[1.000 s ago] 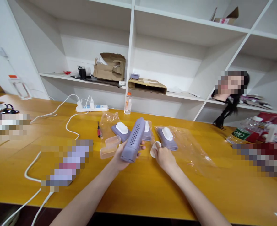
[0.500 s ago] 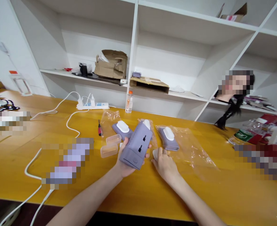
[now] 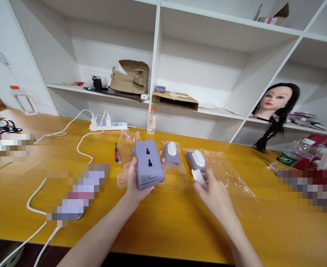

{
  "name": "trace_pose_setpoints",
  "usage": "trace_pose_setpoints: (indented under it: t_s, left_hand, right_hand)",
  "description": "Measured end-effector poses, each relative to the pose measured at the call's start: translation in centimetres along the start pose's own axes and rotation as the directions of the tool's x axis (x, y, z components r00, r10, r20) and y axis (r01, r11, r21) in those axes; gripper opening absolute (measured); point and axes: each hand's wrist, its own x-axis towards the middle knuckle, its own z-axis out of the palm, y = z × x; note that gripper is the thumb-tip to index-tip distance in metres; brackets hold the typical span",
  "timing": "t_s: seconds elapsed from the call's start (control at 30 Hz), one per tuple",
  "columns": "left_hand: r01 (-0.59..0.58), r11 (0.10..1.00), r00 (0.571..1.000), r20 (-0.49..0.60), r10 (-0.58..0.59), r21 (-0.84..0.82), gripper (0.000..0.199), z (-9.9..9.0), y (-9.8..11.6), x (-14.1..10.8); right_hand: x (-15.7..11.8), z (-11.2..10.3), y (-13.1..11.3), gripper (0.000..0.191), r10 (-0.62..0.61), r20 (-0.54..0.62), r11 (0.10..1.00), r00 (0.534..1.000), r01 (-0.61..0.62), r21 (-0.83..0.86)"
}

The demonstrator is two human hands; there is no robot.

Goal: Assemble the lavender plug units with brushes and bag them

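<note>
My left hand (image 3: 135, 187) is wrapped round a purple plastic case (image 3: 150, 167). The case's face, with two black keyhole slots and an oval mark, is turned towards me. In my right hand (image 3: 215, 191), between thumb and fingers, is a small white brush (image 3: 199, 178), its bristle side showing. Just beyond it lies a purple case with a white oval piece on top (image 3: 199, 158), on clear plastic. A similar purple case (image 3: 171, 154) rests between my hands, farther back. Clear plastic boxes (image 3: 122, 180) are partly hidden behind my left hand.
A red and black screwdriver (image 3: 116, 152) lies left of the cases. Crinkled clear plastic bags (image 3: 227, 174) spread to the right. At the back stand a power strip (image 3: 109, 126) and an orange-capped bottle (image 3: 151, 121). White cables (image 3: 37, 193) run along the left side.
My left hand has tilted the purple case more upright and moved it left, uncovering the case behind. My right hand has lifted the white brush and shifted right, with its bristles now visible.
</note>
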Motion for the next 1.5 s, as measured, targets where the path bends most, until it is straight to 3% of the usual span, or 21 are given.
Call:
trace_pose_setpoints:
  t_s: [0.1,0.17,0.27,0.4,0.5,0.73,0.93,1.13,1.33,1.5]
  left_hand:
    - [0.05,0.998,0.993,-0.112,-0.044,0.049,0.057,-0.1,-0.3,0.1]
    - [0.144,0.986,0.978,-0.162,-0.128,0.087,0.053,0.1,-1.1,-0.1]
    - [0.207,0.971,0.954,-0.247,-0.173,0.121,0.044,0.4,-2.3,-0.6]
    - [0.081,0.985,0.94,-0.34,-0.025,0.151,0.034,0.4,-3.4,-0.9]
    - [0.039,0.986,0.946,-0.325,0.015,0.16,0.032,-0.1,-4.0,-1.0]
    - [0.047,0.982,0.974,-0.228,-0.004,0.185,0.033,-0.8,-5.2,-1.7]
    - [0.04,0.972,0.989,-0.146,-0.006,0.23,0.043,-1.2,-5.9,-2.0]
    - [-0.033,0.961,0.991,-0.12,0.068,0.273,0.048,-1.6,-6.1,-2.1]
    - [-0.057,0.949,0.997,-0.034,0.071,0.31,0.048,-0.9,-6.1,-2.3]
    - [-0.106,0.94,0.992,-0.033,0.124,0.324,0.049,-0.9,-6.0,-2.1]
  right_hand:
    - [-0.5,-0.4,-1.1,0.032,-0.116,-0.185,0.938,0.976,0.169,0.303]
    - [-1.0,0.0,-2.0,0.033,-0.18,-0.264,0.889,0.948,0.271,0.37]
    - [-2.1,1.3,-3.2,0.037,-0.265,-0.376,0.877,0.888,0.384,0.288]
    - [-2.9,3.6,-4.4,0.045,-0.41,-0.477,0.849,0.777,0.516,0.111]
    - [-2.7,5.0,-5.2,0.051,-0.433,-0.511,0.857,0.743,0.515,0.024]
    - [-2.1,5.3,-4.5,0.061,-0.453,-0.527,0.855,0.719,0.517,-0.031]
    - [-2.4,5.4,-4.2,0.059,-0.419,-0.489,0.868,0.765,0.495,0.03]
    - [-2.5,5.4,-4.3,0.058,-0.44,-0.474,0.851,0.763,0.523,0.051]
    - [-1.8,5.0,-4.1,0.057,-0.382,-0.525,0.877,0.76,0.478,0.054]
    - [-2.3,5.7,-4.1,0.055,-0.403,-0.447,0.875,0.799,0.479,0.067]
